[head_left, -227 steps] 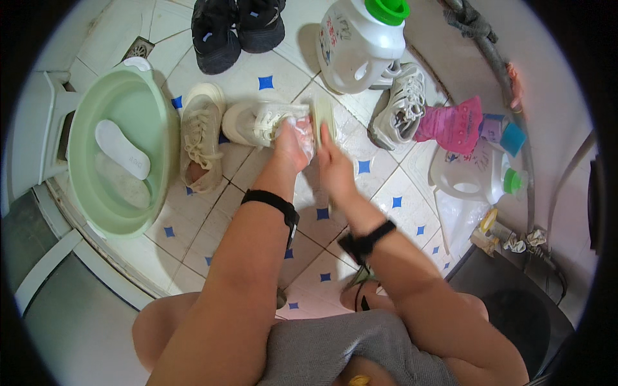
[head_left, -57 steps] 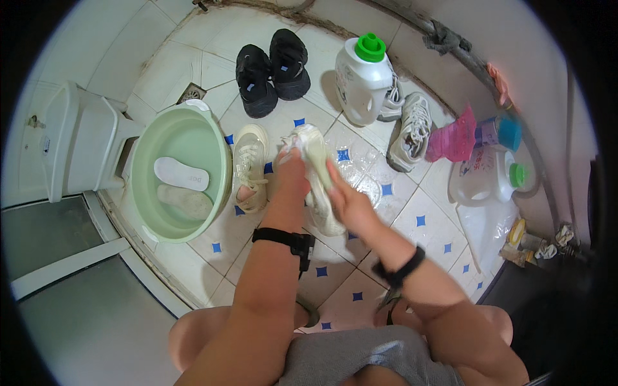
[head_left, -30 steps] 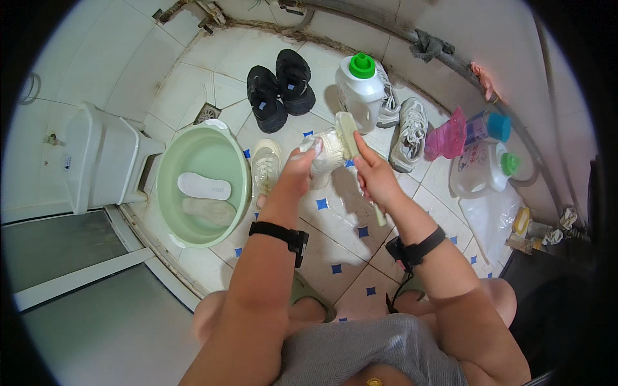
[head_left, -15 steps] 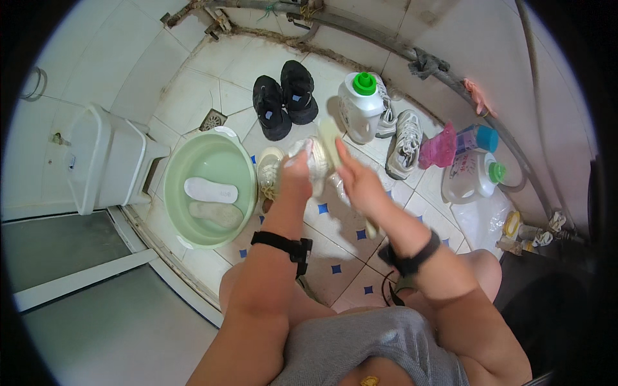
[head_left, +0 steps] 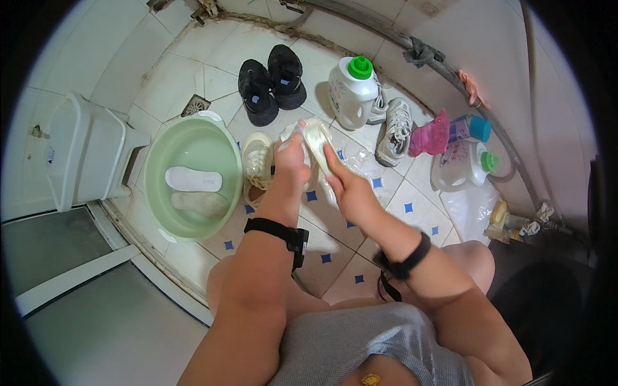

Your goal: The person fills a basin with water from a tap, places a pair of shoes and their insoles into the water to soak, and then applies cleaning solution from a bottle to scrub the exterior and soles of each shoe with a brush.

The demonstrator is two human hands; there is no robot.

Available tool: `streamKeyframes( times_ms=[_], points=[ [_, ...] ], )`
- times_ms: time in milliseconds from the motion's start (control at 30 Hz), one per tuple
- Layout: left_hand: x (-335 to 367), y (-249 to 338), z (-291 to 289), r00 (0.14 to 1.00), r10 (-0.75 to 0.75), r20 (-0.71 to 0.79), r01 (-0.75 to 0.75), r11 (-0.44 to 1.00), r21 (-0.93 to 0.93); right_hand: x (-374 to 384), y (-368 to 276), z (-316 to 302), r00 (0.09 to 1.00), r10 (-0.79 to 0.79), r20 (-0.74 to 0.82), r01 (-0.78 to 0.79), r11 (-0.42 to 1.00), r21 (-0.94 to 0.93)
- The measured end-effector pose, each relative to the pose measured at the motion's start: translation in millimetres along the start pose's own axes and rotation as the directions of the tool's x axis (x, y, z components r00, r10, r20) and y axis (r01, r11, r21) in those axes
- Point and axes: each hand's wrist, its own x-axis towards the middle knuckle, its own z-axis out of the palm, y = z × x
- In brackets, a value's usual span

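Observation:
My left hand [head_left: 291, 159] grips a white shoe [head_left: 313, 172] above the tiled floor, fingers wrapped over it. White suds seem to cling to it near my fingertips. My right hand [head_left: 351, 188] is closed around a pale cream scrub brush [head_left: 317, 139], whose head lies against the shoe. Its bristles are hidden from this angle. Beside my left hand, another off-white shoe [head_left: 258, 157] with laces rests on the floor.
At left is a green basin [head_left: 154, 164] with water and two insoles [head_left: 193, 179]. Black shoes [head_left: 286, 77], a white jug [head_left: 353, 96] with green cap and white sneakers [head_left: 396, 132] stand ahead. A pink bag [head_left: 430, 135] and another jug [head_left: 460, 168] lie right.
The view has shifted slightly, so the surroundings sit a little up and left. The brush has moved along the shoe, toward my left hand. Both hands keep their hold.

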Motion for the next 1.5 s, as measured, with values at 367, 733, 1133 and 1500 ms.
streamKeyframes(
  times_ms=[367,733,1133,1500],
  points=[
    [-6.2,11.8,-20.0,0.997,0.019,-0.077,-0.009,0.991,0.137,26.2,-16.3,-14.8,0.975,0.212,0.064,-0.214,0.976,0.043],
    [-17.4,-9.7,-2.1,0.991,0.133,-0.012,-0.116,0.903,0.413,9.5,4.0,-21.4,0.977,0.211,0.037,-0.208,0.974,-0.089],
    [-18.6,-19.3,-8.6,0.955,0.004,0.297,-0.146,0.878,0.456,33.8,15.2,-51.5,0.797,0.548,0.254,-0.603,0.706,0.371],
    [-17.5,9.1,-13.4,0.749,-0.251,0.613,-0.416,0.541,0.73,19.4,52.6,-29.9,0.61,0.496,0.618,-0.759,0.139,0.637]
  ],
)
